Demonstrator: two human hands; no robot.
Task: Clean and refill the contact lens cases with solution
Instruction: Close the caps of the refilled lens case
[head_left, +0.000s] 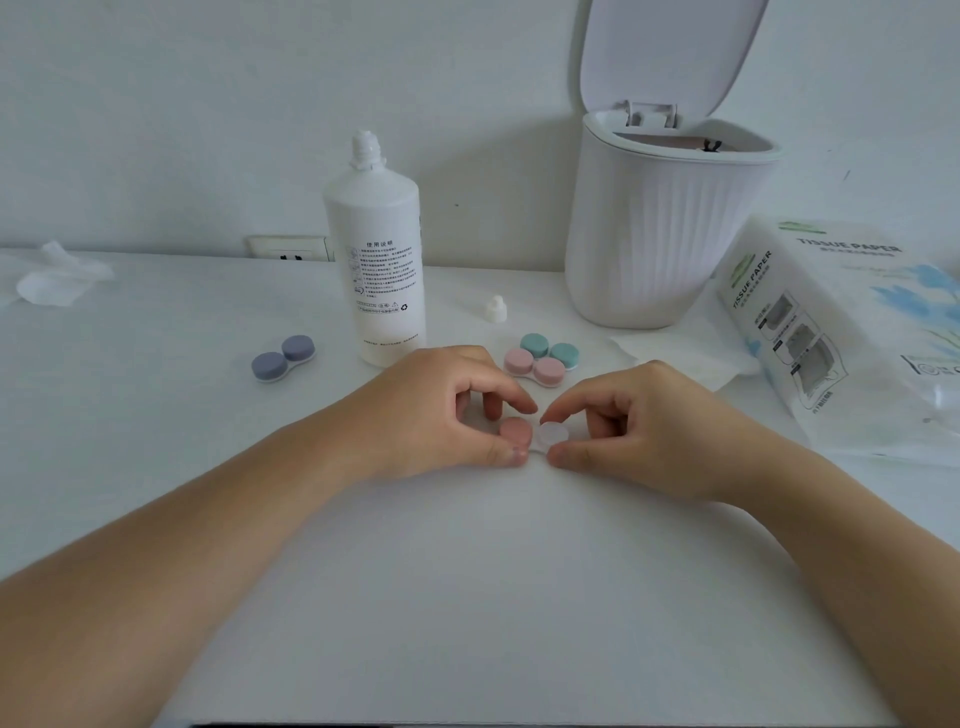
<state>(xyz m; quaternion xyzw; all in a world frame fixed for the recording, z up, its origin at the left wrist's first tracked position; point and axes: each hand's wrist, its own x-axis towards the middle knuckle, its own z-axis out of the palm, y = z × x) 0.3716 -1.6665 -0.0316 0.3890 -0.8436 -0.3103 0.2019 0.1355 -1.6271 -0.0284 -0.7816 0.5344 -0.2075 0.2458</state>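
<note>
While both forearms reach in from the bottom corners of the frame, the two hands meet at the centre over a contact lens case (530, 439) lying on the white table (467, 597). The left hand (441, 410) has its thumb and curled fingers pinched round the dusty-pink cap (514, 431) on the case's left well. The right hand (644, 421) pinches the right well (553, 434), which is clear and has no cap on it, between thumb and forefinger.

Just behind the hands lie a pink case (534, 367) and a teal case (549, 349), side by side and touching. A purple case (283, 357) lies apart, left of centre. The white solution bottle (375, 260) stands upright above the left hand with its neck uncapped; its small white cap (496, 308) stands on the table to the right. Further back, upper right, stands a ribbed white bin (660, 234) with its lid raised; a tissue paper pack (841, 322) leans at the right edge. A crumpled tissue (57, 278) lies at the far left.
</note>
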